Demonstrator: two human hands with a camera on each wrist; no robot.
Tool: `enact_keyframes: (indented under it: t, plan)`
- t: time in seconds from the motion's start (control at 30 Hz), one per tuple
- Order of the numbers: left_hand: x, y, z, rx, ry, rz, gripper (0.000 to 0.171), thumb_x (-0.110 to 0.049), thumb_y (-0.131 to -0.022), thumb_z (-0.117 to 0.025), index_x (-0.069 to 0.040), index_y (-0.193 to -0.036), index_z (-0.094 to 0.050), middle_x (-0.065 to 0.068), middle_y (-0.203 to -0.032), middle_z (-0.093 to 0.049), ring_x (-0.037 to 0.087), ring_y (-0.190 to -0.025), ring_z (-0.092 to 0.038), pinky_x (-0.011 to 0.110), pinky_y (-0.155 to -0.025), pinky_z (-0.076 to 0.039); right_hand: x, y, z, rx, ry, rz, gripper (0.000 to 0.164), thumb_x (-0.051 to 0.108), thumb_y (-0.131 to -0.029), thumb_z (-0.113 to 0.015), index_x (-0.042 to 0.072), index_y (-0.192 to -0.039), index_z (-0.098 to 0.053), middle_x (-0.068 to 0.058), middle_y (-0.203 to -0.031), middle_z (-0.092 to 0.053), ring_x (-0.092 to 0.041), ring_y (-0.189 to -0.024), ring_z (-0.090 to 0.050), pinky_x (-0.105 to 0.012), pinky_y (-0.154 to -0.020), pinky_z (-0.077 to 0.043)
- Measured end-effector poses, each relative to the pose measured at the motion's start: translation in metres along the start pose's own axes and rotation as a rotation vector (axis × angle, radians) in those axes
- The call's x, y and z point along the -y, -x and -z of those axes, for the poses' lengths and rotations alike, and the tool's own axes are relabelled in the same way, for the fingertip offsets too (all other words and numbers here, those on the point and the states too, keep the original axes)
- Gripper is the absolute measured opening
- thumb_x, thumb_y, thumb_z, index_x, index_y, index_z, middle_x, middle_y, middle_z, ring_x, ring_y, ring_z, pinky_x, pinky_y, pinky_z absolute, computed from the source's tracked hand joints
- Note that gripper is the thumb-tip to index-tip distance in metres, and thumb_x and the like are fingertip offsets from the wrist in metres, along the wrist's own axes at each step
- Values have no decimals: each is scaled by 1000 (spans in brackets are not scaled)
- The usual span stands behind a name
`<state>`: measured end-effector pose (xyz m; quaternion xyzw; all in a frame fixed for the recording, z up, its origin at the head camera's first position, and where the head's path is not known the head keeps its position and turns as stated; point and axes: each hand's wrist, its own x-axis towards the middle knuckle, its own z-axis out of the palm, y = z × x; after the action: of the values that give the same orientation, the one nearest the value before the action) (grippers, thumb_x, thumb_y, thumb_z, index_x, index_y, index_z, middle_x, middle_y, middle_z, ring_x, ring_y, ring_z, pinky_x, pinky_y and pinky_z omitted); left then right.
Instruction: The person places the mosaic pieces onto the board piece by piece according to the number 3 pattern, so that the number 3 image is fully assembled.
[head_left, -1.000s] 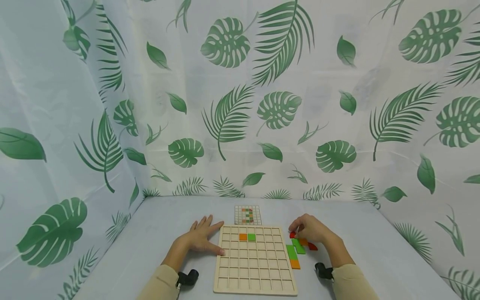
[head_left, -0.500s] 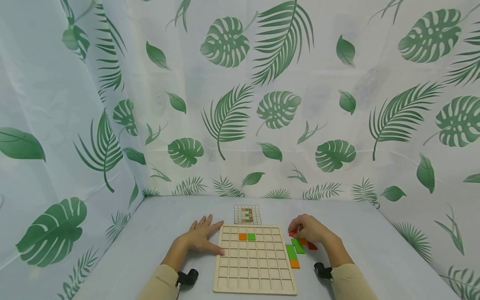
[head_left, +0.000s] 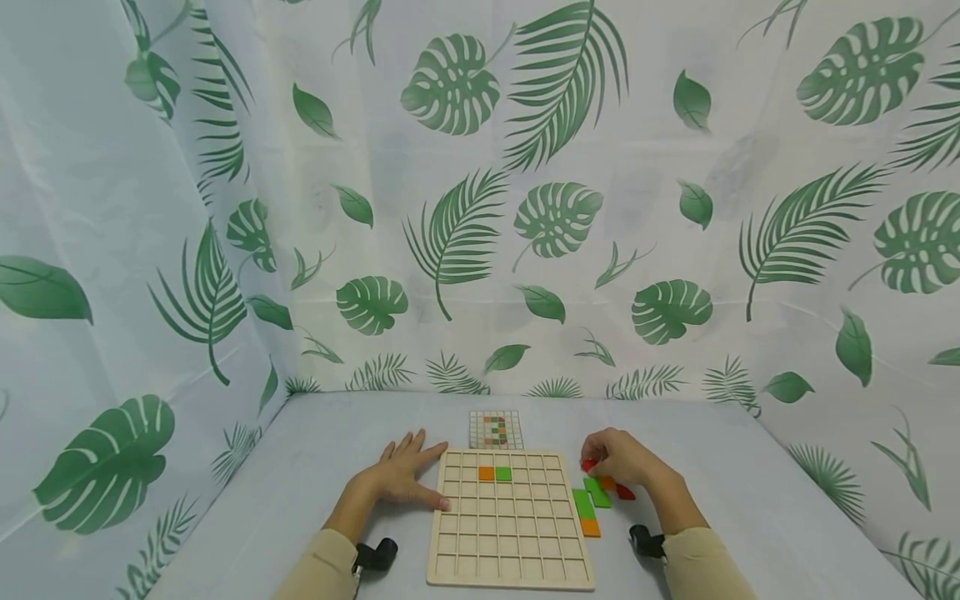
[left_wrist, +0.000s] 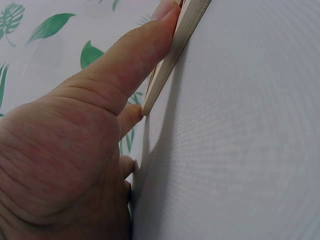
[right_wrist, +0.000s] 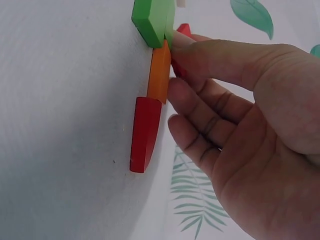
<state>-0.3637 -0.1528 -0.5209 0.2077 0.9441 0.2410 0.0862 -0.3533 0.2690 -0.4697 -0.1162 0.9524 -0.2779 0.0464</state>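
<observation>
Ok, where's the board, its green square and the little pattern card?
Board (head_left: 507,526): head view, bare cell near its middle.
Green square (head_left: 503,474): head view, centre of its top face.
Pattern card (head_left: 496,430): head view, printed middle.

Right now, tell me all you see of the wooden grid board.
The wooden grid board is pale, thin and roughly square, divided into square cells. It lies flat on the tabletop. In the second row from the far edge, an orange tile and a green tile sit side by side. The left hand touches its left edge.
</observation>
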Motion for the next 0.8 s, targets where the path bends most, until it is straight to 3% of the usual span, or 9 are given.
enact_keyframes:
  t: [0.17, 0.5, 0.8]
  plan:
    - [1, -1, -1, 0, 0, 0, 122, -85, -62, -78, -29, -162, -38, 19, -175, -8, 42, -162, -1, 64, -129, 5, 1, -1, 0, -19, 12, 9, 17, 0, -86, -81, 14, -88, -70, 1, -81, -63, -17, -79, -56, -34, -74, -54]
    - [-8, 7, 8, 4, 33, -31, 118, -82, -65, -79, -30, -163, -38, 27, -173, -9, 51, -160, -3, 72, -125, 1, 3, -5, -2, -40, -14, 8, 19, 3, -87, -80, 14, -83, -65, 0, -79, -60, -18, -74, -56, -30, -63, -48]
    - [-6, 7, 7, 11, 33, -33, 118, -82, -65, -79, -31, -163, -37, 28, -172, -8, 51, -159, -2, 72, -125, 2, 10, -7, -1, -56, 2, 81, 11, 4, -93, -75, 13, -99, -74, 3, -86, -67, -16, -81, -58, -33, -78, -56]
